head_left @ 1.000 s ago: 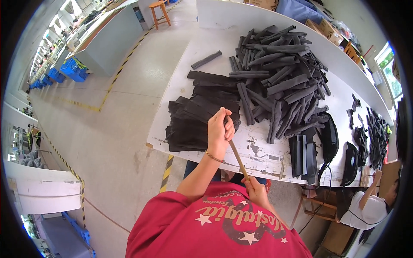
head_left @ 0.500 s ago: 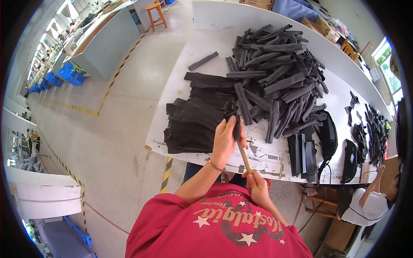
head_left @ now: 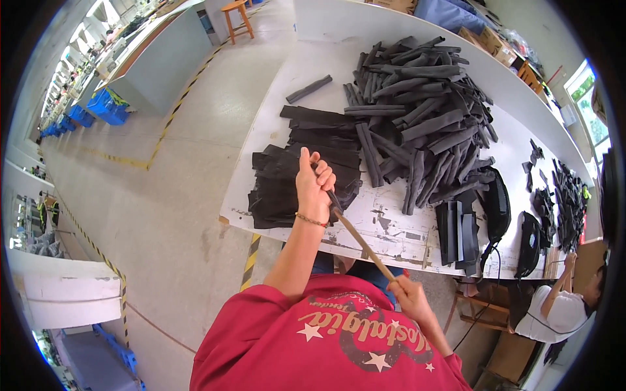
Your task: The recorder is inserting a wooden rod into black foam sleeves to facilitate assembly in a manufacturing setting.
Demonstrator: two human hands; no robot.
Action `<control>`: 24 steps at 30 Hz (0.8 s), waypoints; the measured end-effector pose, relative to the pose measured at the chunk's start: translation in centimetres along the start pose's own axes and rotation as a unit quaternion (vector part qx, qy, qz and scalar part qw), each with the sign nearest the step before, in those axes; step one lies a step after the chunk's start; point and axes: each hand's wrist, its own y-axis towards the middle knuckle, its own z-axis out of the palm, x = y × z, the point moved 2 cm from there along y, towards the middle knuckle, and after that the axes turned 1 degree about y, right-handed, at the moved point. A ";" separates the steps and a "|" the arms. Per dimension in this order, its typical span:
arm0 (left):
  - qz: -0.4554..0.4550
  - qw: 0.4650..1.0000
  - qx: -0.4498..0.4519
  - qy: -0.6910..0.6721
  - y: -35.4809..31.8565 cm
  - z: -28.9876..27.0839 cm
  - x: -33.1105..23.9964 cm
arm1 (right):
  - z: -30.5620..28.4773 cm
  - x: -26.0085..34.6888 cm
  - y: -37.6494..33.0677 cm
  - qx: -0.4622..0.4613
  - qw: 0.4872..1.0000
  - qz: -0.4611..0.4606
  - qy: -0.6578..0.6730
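Observation:
My left hand [head_left: 314, 184] is closed around a black fabric piece [head_left: 334, 201] at the upper end of a thin wooden stick [head_left: 362, 245]. My right hand [head_left: 411, 298] grips the stick's lower end, close to my body. The stick runs slantwise between the two hands, over the table's front edge. Behind and under my left hand lie stacked flat black fabric pieces [head_left: 274, 202]. To the right rises a big heap of dark grey fabric tubes [head_left: 430, 98]. Most of the held piece is hidden by my left fingers.
One tube [head_left: 309, 88] lies apart on the white table [head_left: 261, 124]. Folded black strips [head_left: 459, 234] and black pouches [head_left: 499, 202] are at the right. A raised board [head_left: 391, 19] borders the table's back. A co-worker in white [head_left: 554, 309] sits at far right.
My left hand has moved left and up, with the black fabric piece in its grip. My right hand has shifted slightly right and down with the stick, which now slants more.

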 end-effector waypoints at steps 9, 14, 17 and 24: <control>0.044 0.996 0.004 0.080 -2.3 2.7 3.1 | 1.3 8.3 11.1 -0.244 0.957 -0.144 0.070; 0.073 0.991 -0.024 0.109 -3.5 2.1 2.9 | 1.3 8.8 14.2 -0.183 0.940 -0.174 0.230; 0.085 0.991 -0.044 0.096 -3.0 1.5 2.6 | 1.0 9.1 13.4 -0.133 0.950 -0.197 0.203; 0.193 0.899 0.092 0.381 -2.8 2.1 2.5 | 0.4 8.5 13.8 -0.183 0.933 -0.167 0.260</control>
